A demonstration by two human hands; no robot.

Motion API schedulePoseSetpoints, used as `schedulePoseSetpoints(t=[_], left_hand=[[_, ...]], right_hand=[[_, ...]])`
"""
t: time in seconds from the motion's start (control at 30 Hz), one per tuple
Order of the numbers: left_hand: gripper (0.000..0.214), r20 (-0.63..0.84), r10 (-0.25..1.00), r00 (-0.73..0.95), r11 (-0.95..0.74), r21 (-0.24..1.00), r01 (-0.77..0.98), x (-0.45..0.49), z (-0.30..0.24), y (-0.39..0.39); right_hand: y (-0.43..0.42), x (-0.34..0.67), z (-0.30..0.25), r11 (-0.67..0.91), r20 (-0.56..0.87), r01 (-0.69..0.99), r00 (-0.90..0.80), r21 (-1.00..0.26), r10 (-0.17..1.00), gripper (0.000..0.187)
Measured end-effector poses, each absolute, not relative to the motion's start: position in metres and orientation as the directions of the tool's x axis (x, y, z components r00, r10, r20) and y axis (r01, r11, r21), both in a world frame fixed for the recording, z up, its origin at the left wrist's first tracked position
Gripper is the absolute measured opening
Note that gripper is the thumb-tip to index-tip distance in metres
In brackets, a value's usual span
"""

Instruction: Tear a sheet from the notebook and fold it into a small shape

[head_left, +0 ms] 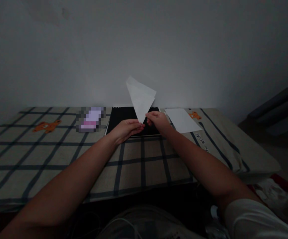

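A folded sheet of white paper [142, 98] stands up in front of me, narrow at the bottom and fanning wide at the top. My left hand [128, 130] pinches its lower tip between thumb and fingers. Close to the paper's lower right edge is my right hand [157, 120], its thumb and forefinger pressed together; whether the edge lies between them is hard to see. Beneath both hands lies a flat black pad [120, 116] with small white marks along its far edge.
Right of the pad lies a flat white sheet [183, 120]. A phone-like object [92, 119], blurred into blocks, lies on the left. A checked cloth [59, 154] with orange bear prints covers the table, which meets a grey wall [144, 46]. Clutter sits below the right edge.
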State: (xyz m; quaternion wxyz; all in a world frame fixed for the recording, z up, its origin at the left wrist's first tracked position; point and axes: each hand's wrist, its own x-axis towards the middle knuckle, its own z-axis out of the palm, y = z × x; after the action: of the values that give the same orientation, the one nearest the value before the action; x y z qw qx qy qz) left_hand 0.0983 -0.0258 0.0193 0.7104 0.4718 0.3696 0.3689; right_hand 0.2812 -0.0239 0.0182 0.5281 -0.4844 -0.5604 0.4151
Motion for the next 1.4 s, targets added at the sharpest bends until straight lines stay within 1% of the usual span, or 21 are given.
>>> schedulePoseSetpoints(t=[0.23,0.4,0.53,0.6,0.63,0.67,0.7,0.73,0.77,0.8,0.83,0.9,0.93,1.0,1.1,1.2,1.3,1.4], left_hand=[[0.02,-0.159,0.884,0.439,0.24,0.961,-0.136,0.097,0.017,-0.024],[0.051,-0.124,0.887,0.445,0.172,0.983,-0.07,0.096,0.02,-0.025],[0.064,-0.055,0.898,0.436,0.071,0.997,-0.021,0.095,0.018,-0.023],[0.064,0.029,0.928,0.37,-0.047,0.998,0.041,0.094,0.016,-0.02],[0.063,0.106,0.944,0.312,-0.143,0.985,0.097,0.093,0.015,-0.019],[0.061,0.217,0.946,0.239,-0.262,0.949,0.175,0.092,0.014,-0.018],[0.06,0.344,0.921,0.183,-0.385,0.879,0.283,0.09,0.014,-0.017],[0.06,0.457,0.875,0.162,-0.482,0.779,0.401,0.088,0.014,-0.017],[0.059,0.537,0.822,0.19,-0.553,0.67,0.494,0.087,0.015,-0.017],[0.057,0.582,0.771,0.258,-0.609,0.557,0.565,0.085,0.015,-0.017],[0.053,0.592,0.727,0.348,-0.655,0.447,0.609,0.084,0.015,-0.018],[0.045,0.527,0.657,0.539,-0.732,0.274,0.624,0.084,0.014,-0.019],[0.043,0.473,0.631,0.615,-0.759,0.215,0.614,0.084,0.013,-0.02],[0.046,0.37,0.613,0.698,-0.781,0.15,0.606,0.086,0.011,-0.02],[0.051,0.268,0.658,0.704,-0.747,0.114,0.655,0.088,0.007,-0.019],[0.055,0.189,0.692,0.697,-0.72,0.103,0.686,0.088,0.004,-0.018],[0.056,0.123,0.696,0.708,-0.718,0.089,0.69,0.088,0.001,-0.017],[0.056,0.104,0.698,0.708,-0.715,0.078,0.694,0.089,-0.002,-0.017]], right_hand=[[-0.024,0.281,0.017,0.178,0.181,0.105,0.024,-0.978,0.983,0.018],[-0.025,0.279,0.018,0.149,0.153,0.128,0.018,-0.981,0.988,0.017],[-0.025,0.28,0.019,0.142,0.146,0.113,0.026,-0.983,0.989,0.018],[-0.025,0.281,0.019,0.124,0.128,0.11,0.031,-0.986,0.991,0.018],[-0.024,0.281,0.018,0.1,0.104,0.114,0.031,-0.988,0.994,0.018],[-0.024,0.282,0.017,0.066,0.071,0.124,0.032,-0.99,0.997,0.018],[-0.024,0.282,0.016,0.025,0.03,0.142,0.033,-0.99,0.999,0.019],[-0.024,0.282,0.016,-0.018,-0.013,0.169,0.033,-0.985,0.999,0.019],[-0.025,0.282,0.016,-0.056,-0.051,0.207,0.029,-0.977,0.998,0.019],[-0.025,0.283,0.017,-0.086,-0.083,0.255,0.02,-0.963,0.996,0.02],[-0.027,0.283,0.019,-0.108,-0.112,0.308,0.005,-0.945,0.994,0.021],[-0.029,0.283,0.023,-0.122,-0.15,0.406,-0.037,-0.906,0.988,0.022],[-0.03,0.284,0.025,-0.119,-0.16,0.45,-0.053,-0.885,0.986,0.023],[-0.032,0.284,0.028,-0.099,-0.166,0.532,-0.079,-0.841,0.983,0.026],[-0.031,0.285,0.03,-0.04,-0.157,0.663,-0.117,-0.748,0.981,0.028],[-0.03,0.286,0.03,0.023,-0.147,0.783,-0.146,-0.622,0.978,0.025],[-0.029,0.288,0.029,0.106,-0.072,0.858,-0.164,-0.502,0.984,0.02],[-0.027,0.293,0.026,0.178,0.029,0.891,-0.183,-0.418,0.983,0.014]])
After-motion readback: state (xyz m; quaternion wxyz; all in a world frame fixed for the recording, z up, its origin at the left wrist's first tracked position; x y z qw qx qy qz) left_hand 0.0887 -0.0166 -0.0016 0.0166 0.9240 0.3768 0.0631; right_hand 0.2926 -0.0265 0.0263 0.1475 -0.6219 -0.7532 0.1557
